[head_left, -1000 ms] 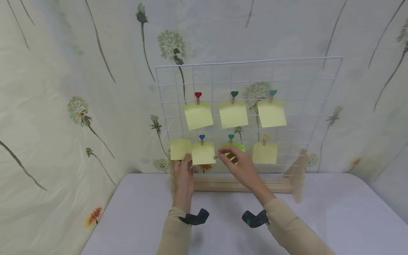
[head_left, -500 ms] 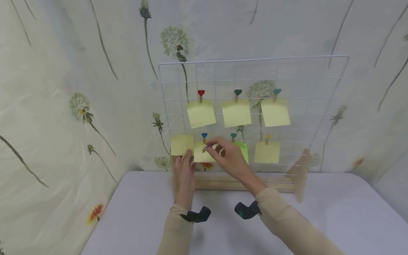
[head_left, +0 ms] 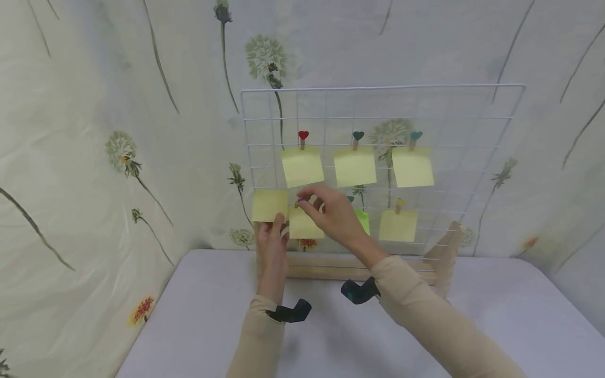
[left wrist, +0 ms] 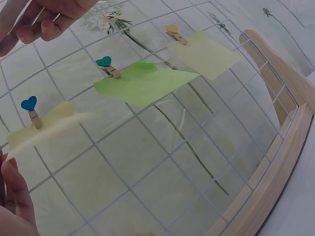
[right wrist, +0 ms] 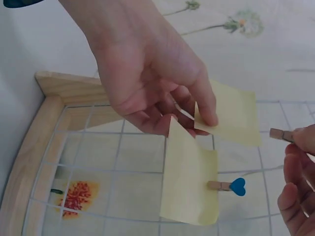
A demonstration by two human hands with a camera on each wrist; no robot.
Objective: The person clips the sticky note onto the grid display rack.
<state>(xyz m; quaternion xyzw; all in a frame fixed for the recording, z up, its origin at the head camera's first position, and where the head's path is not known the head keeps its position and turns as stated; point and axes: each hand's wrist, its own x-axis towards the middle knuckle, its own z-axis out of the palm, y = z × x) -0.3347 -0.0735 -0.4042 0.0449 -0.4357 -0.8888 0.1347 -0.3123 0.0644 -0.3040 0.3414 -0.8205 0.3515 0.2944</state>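
Note:
My left hand (head_left: 272, 245) pinches a yellow sticky note (head_left: 269, 206) by its lower edge, against the lower left of the white wire grid (head_left: 384, 88). Between the thumb and fingers of my right hand (head_left: 336, 218) is a small wooden clothespin (right wrist: 281, 134); a bit of purple shows at its top in the head view. It points toward the held note, slightly apart from it. Beside that note hangs another yellow note (right wrist: 189, 172) on a clothespin with a blue heart (right wrist: 238, 187). In the head view my right hand covers that heart and part of the green note (left wrist: 147, 83).
Three yellow notes hang in the upper row, under red (head_left: 303, 135), dark green (head_left: 358, 136) and teal hearts (head_left: 416, 136). A yellow note (head_left: 398, 226) hangs lower right. The grid stands in a wooden base (head_left: 446, 257) on a white-covered table (head_left: 189, 315), before a floral backdrop.
My right hand has moved left and upward with the clothespin, from in front of the green note to beside the held note. My left hand has raised its note slightly.

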